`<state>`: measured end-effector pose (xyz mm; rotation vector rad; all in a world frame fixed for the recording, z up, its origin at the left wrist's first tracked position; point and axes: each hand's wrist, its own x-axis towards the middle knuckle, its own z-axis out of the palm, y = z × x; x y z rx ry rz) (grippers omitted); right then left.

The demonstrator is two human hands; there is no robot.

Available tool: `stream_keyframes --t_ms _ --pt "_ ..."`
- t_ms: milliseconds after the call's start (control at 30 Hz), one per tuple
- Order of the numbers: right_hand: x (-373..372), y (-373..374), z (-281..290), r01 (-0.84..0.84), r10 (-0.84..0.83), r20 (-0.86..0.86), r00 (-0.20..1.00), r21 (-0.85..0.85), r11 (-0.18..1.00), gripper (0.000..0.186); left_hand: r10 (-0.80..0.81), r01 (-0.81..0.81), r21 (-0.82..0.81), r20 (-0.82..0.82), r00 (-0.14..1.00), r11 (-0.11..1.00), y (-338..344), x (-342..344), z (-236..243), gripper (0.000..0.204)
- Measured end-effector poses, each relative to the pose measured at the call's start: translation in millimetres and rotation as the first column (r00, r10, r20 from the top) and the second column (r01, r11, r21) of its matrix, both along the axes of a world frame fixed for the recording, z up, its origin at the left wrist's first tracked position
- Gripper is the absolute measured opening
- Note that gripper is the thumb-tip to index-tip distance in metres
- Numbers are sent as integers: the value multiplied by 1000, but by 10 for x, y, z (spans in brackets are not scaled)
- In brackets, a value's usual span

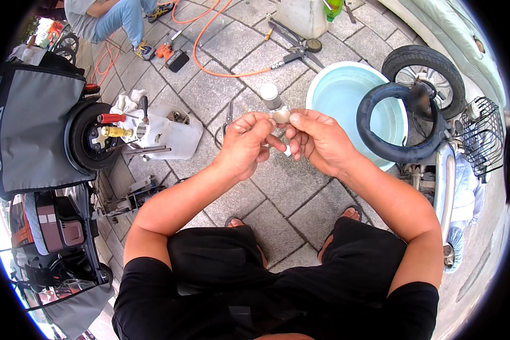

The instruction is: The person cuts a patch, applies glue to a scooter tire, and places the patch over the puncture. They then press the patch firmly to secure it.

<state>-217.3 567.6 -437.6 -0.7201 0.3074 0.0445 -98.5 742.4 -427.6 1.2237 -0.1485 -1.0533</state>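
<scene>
Both my hands meet in front of me, above the paving. Between the thumb and fingertips of my left hand and those of my right hand is a small round pale patch, pinched at its two edges. A white scrap shows below the fingers; whether it is attached cannot be made out. Just beyond the hands stands a small grey can with a white lid. To the right, a black inner tube hangs partly over a light blue basin of water.
A wheel with a tyre and a wire basket lie at right. At left are a white container with tools and a parked vehicle. An orange hose and a cordless tool lie ahead, near a seated person.
</scene>
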Motion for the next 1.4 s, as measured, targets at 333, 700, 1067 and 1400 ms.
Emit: stream_keyframes --t_ms 333,700,1067,1400 --pt "-33 -127 107 -47 42 46 998 105 993 19 -114 124 -268 54 992 955 40 7 -198 19" --pt "-47 -1569 619 361 -263 409 874 -184 914 17 -219 216 -130 -9 976 968 -567 -32 -406 40" --pt "-38 -2466 958 390 -285 314 906 -356 849 14 -229 219 307 -3 973 926 -2431 -653 -1076 88" --pt "-261 -2931 582 146 -108 121 987 -373 916 21 -345 358 463 -116 931 811 -2724 -870 -942 72"
